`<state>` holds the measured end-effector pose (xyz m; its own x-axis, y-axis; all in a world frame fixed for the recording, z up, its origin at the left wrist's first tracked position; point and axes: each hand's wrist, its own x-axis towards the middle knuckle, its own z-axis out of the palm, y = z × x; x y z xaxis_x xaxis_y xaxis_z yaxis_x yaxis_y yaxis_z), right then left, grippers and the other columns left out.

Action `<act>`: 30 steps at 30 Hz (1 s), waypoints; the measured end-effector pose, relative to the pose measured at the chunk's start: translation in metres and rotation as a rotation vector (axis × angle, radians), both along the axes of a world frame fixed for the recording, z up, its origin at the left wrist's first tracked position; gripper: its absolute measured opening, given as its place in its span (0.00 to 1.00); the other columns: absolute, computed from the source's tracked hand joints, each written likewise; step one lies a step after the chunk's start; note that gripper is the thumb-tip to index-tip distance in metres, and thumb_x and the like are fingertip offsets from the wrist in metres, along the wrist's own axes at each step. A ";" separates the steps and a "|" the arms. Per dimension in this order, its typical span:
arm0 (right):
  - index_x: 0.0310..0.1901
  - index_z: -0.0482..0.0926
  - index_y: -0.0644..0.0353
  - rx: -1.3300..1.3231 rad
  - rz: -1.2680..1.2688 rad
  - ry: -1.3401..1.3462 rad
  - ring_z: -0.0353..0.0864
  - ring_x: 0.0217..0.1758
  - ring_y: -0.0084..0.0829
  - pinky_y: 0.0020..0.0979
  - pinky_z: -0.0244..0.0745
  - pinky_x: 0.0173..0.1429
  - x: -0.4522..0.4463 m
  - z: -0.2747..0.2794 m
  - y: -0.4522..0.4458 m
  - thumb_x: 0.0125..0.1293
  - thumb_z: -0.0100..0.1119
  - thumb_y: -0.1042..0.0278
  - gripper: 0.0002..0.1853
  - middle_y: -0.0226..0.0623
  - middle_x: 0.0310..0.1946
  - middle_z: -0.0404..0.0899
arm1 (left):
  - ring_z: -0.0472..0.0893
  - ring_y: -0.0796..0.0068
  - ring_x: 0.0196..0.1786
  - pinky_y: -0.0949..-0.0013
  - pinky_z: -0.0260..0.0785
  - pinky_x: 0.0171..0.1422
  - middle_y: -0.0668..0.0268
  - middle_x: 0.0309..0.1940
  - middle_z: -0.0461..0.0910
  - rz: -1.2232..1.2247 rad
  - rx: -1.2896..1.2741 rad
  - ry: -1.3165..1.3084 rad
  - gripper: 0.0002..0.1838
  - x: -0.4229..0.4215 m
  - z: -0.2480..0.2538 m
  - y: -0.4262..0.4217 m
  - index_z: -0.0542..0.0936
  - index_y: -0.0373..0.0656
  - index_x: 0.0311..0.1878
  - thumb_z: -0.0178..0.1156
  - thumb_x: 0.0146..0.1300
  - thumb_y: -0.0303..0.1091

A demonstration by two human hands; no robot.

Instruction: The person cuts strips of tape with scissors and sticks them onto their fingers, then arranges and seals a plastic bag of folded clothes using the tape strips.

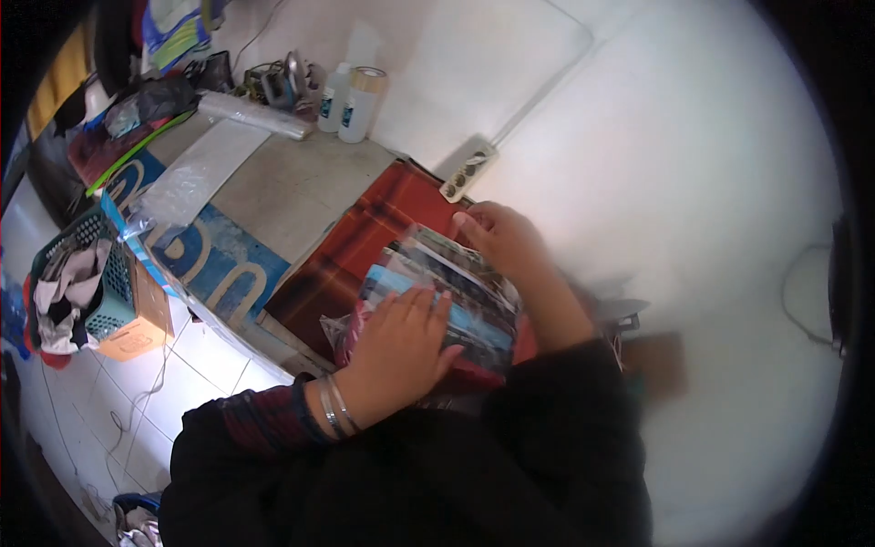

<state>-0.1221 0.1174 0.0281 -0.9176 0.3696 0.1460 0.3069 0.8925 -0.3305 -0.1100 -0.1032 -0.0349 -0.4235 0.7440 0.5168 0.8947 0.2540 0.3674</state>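
A package of folded fabric in clear, shiny plastic [488,333] lies on a red and dark plaid cloth [365,219] on the table. My left hand [401,337], with bracelets at the wrist, rests flat on top of the package, its fingers stretched out. At the package's far right edge is my right hand [497,239], fingers curled in and thumb bent toward them. Whatever it may pinch is too small or hidden to make out. My forearm and dark sleeves cover the near side of the package.
A power strip [469,173] lies by the wall, just beyond the cloth. Farther back stand two bottles [363,105], a roll of clear plastic [255,114] and an iron [293,77]. Flat plastic sheeting [196,178] covers the left side. A basket of cloth [109,310] stands below left.
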 end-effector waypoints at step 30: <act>0.57 0.75 0.59 -0.551 -1.240 0.025 0.71 0.61 0.44 0.39 0.63 0.65 0.669 -0.263 0.361 0.65 0.52 0.51 0.25 0.47 0.57 0.73 | 0.66 0.57 0.70 0.63 0.54 0.73 0.51 0.66 0.68 0.492 -0.007 -0.180 0.28 0.012 -0.011 0.004 0.67 0.36 0.68 0.38 0.76 0.48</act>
